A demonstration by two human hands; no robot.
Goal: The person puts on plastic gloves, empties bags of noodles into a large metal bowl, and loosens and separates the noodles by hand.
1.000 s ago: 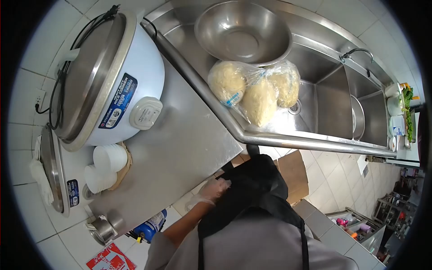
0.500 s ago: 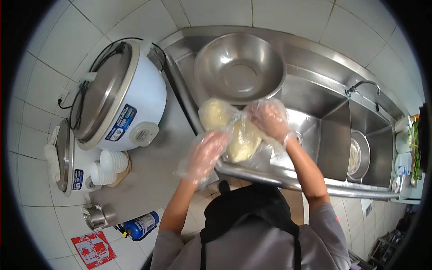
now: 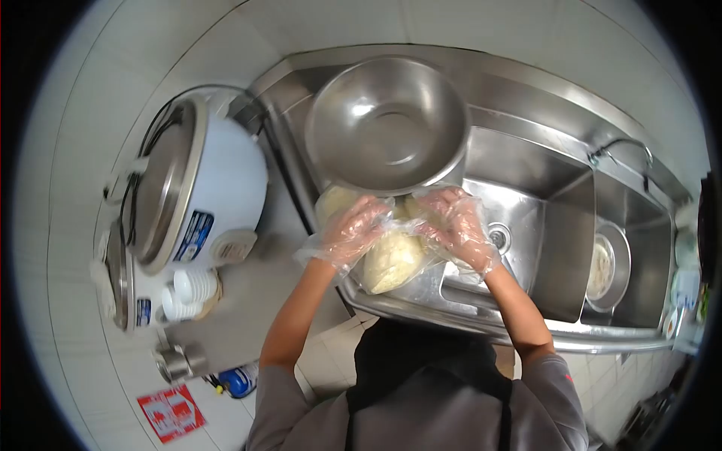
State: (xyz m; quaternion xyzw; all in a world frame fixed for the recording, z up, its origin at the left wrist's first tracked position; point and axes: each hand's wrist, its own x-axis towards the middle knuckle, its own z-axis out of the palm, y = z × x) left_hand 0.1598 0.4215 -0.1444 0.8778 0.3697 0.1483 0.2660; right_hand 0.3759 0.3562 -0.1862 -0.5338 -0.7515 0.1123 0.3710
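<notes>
A clear plastic bag with a pale yellow, dough-like lump [image 3: 392, 261] lies on the steel ledge at the front of the sink. Both hands wear loose transparent gloves. My left hand [image 3: 358, 228] is closed on the bag's upper left side. On the opposite side, my right hand [image 3: 457, 228] grips the plastic with bent fingers. A second bagged pale lump [image 3: 336, 200] sits behind my left hand, partly covered by it. More pale yellow stuff shows between the hands, mostly hidden. Just beyond them stands a wide steel bowl [image 3: 387, 131] with nothing in it.
Right of the hands is a deep sink basin [image 3: 519, 188] with a drain. Another basin holds a metal bowl [image 3: 608, 267] with pale contents, below a faucet [image 3: 624, 150]. At left stand a large rice cooker [image 3: 226, 188], stacked white cups [image 3: 194, 289] and a steel pot [image 3: 180, 362].
My left hand has moved up and inward onto the bag. My right hand has turned and come lower. The dough-like lump sits slightly lower and left; the view has shifted.
</notes>
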